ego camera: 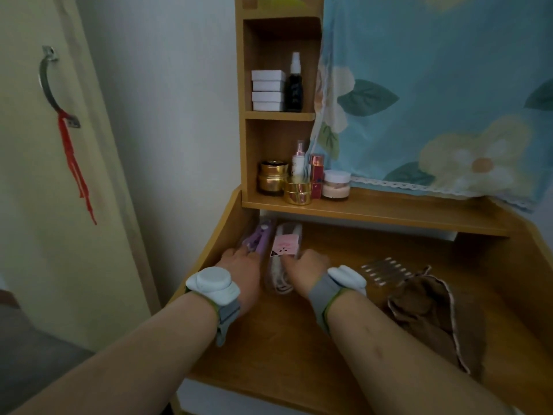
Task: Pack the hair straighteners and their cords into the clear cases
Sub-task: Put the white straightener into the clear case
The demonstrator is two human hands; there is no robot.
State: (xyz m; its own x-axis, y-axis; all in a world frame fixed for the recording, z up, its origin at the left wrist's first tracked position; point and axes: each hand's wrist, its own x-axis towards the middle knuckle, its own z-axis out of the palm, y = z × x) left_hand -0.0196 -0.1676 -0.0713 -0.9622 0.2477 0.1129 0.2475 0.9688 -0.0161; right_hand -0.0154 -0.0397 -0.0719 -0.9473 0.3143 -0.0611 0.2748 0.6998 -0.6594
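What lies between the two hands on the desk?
In the head view, the clear case with the pink label lies between left hand and right hand.

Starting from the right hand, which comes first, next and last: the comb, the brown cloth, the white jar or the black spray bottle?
From the right hand:
1. Comb, just to its right on the desk.
2. Brown cloth, further right, beyond the comb.
3. White jar, up on the shelf behind.
4. Black spray bottle, high in the upper cubby.
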